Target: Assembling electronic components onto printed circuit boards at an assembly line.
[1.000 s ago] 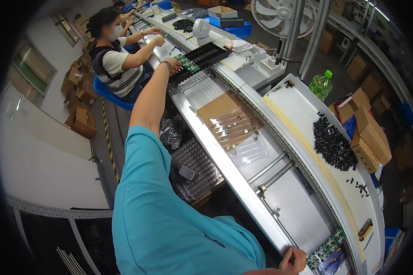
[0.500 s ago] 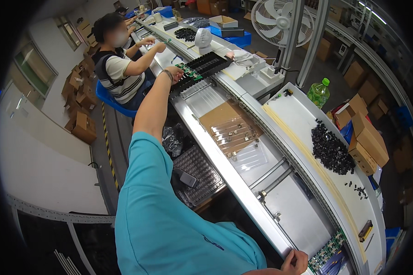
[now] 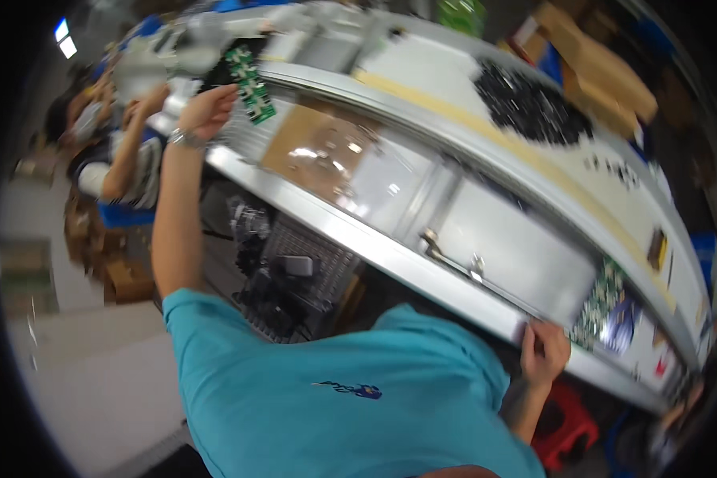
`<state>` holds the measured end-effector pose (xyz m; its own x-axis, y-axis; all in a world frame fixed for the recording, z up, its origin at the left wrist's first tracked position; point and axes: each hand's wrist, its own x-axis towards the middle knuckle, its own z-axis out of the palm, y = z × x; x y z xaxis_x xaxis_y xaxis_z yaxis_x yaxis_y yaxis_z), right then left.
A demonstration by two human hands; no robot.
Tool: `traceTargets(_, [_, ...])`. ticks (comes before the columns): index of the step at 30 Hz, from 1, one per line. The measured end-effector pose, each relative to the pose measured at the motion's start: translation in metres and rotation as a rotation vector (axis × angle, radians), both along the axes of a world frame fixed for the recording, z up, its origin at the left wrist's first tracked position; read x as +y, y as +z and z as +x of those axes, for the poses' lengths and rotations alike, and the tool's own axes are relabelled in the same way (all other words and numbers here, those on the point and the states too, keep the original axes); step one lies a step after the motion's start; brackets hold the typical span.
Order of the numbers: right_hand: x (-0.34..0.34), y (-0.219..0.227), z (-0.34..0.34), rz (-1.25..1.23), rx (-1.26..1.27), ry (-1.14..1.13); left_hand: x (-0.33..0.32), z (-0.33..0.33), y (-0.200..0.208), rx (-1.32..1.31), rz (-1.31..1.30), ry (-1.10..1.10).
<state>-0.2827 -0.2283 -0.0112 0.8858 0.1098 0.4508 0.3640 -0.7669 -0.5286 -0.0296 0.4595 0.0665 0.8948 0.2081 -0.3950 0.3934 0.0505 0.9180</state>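
Note:
At the far left, my left hand (image 3: 207, 111) is closed on the edge of a green circuit board strip (image 3: 253, 94), its fingertips blurred by motion. Behind the strip, a black tray (image 3: 248, 46) shows in part. My right hand (image 3: 545, 350) has its fingers curled at the near metal rail (image 3: 478, 307) of the conveyor line, on the right. Just beyond that hand, more green circuit boards (image 3: 601, 303) lie on the line beside a dark blue, shiny bundle (image 3: 618, 325).
A brown sheet (image 3: 307, 147) and clear plastic trays with small metal parts lie mid-line. Black small parts (image 3: 530, 103) are heaped on the white side table (image 3: 430, 72), near an open carton (image 3: 605, 72). A co-worker (image 3: 123, 171) sits at the left; a red stool (image 3: 566, 426) stands below right.
My view has swung round to the right. My left hand has drawn back from the black tray with the circuit board strip. My right hand stays at the rail.

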Motion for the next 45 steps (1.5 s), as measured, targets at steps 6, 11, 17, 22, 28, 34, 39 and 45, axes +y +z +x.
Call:
traceTargets(6, [0.003, 0.001, 0.004, 0.007, 0.024, -0.068, -0.222, -0.032, -0.028, -0.029, -0.068, -0.464])
traceTargets(11, [-0.005, -0.005, -0.004, 0.05, -0.039, -0.017, -0.391, -0.072, -0.052, 0.164, -0.188, -0.653])
traceTargets(17, [-0.011, -0.008, -0.007, 0.062, -0.114, 0.082, -0.498, -0.088, -0.061, 0.234, -0.197, -0.739])
traceTargets(22, [-0.016, -0.011, -0.007, 0.084, -0.15, 0.139, -0.523, -0.091, -0.07, 0.273, -0.185, -0.77])
traceTargets(28, [-0.02, -0.015, -0.008, 0.106, -0.195, 0.154, -0.532, -0.094, -0.084, 0.307, -0.18, -0.747])
traceTargets(34, [-0.018, -0.015, -0.011, 0.085, -0.193, 0.129, -0.531, -0.096, -0.084, 0.317, -0.194, -0.735])
traceTargets(39, [-0.016, -0.018, -0.01, 0.079, -0.169, 0.139, -0.529, -0.092, -0.088, 0.341, -0.233, -0.767])
traceTargets(45, [-0.016, -0.016, -0.006, 0.042, -0.164, 0.144, -0.529, -0.089, -0.089, 0.285, -0.231, -0.786])
